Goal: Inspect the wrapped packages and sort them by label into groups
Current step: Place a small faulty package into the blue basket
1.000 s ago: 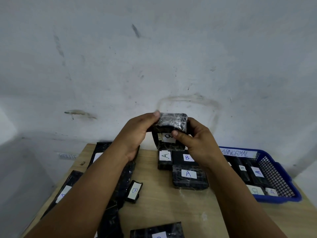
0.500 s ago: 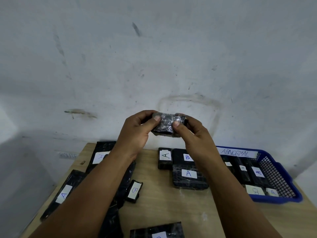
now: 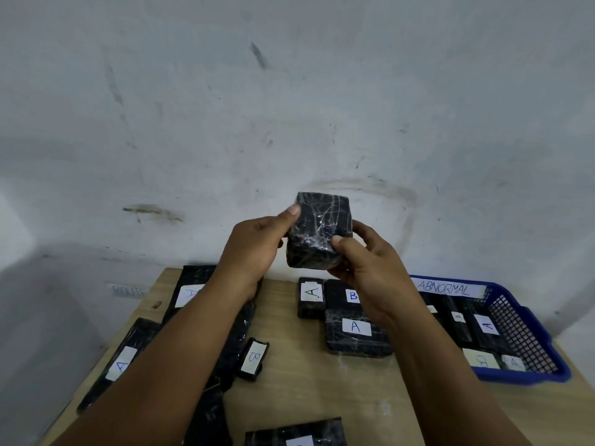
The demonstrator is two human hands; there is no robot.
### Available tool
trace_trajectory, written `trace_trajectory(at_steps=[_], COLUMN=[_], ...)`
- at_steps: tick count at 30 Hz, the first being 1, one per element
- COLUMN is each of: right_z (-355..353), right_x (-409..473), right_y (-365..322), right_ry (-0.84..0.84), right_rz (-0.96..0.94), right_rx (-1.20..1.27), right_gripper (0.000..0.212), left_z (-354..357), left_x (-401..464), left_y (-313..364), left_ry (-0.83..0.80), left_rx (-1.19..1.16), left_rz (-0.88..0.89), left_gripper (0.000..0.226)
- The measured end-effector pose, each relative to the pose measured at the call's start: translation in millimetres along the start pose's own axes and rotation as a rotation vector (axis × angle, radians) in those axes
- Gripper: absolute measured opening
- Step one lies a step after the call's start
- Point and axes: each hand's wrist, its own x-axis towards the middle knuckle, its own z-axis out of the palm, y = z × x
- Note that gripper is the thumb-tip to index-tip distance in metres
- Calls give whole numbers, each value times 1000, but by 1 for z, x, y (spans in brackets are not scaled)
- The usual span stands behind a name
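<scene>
1. Both hands hold one black wrapped package (image 3: pixel 317 235) in the air above the far edge of the bench (image 3: pixel 309 384), in front of the white wall (image 3: pixel 289 107).
2. The left hand (image 3: pixel 254 249) grips the package's left side, thumb pressed near its upper left corner and the other fingers curled behind it.
3. The right hand (image 3: pixel 370 262) grips the lower right side, thumb lying on the near face and fingers wrapped round the back and underside.
4. No label shows on the faces of the held package turned to the camera; only shiny, crinkled wrap is visible.
5. Below the hands, near the far edge, a small package marked A (image 3: pixel 310 297) stands just beside a package marked B (image 3: pixel 343 296), and a larger package marked A (image 3: pixel 357 334) lies in front of that one, touching it.
6. A small package marked B (image 3: pixel 252 358) lies tilted near the middle of the bench, just beside the left forearm.
7. Along the left edge lie long black packages, one (image 3: pixel 120 365) with a label reading A.
8. At the right edge sits a blue basket (image 3: pixel 521 333) with a strip reading ABNORMAL on its far wall; several labelled packages lie inside it.
9. Another package (image 3: pixel 294 434) is cut off at the near edge.
</scene>
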Motion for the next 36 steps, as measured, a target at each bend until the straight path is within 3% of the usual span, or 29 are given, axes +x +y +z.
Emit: trace_trajectory(at_steps=[5,12,18,23,26,30,36], right_z=[0,0,-5,-3,-1,1,0], right_x=[-3,-4,0,-8,-12,-10,-12], right_y=[-2,-7,-2,-6,-13,-15,-13], right_ry=[-75,-64,-65,-89,-35,65,75], right_rz=[-19,-28,-119,-132,-126,-164,-216], right_rx=[-70,0,12,-59,-79,-56,-71], right_gripper=[37,33,29,31,34,17,12], left_z=[-7,-9,-8,-10,-10,-6,-5], left_x=[2,2,-1,2,2,-4,-9], left_y=[4,4,4,1,-3,-4,-3], left_ry=[-73,-146,-250,-154,-116,-98,-136], left_rx=[-81,-58,-68,-45,84,224,260], left_rz=[-173,-42,32,165,254,373,455], left_gripper=[21,5,11,20,36,50,51])
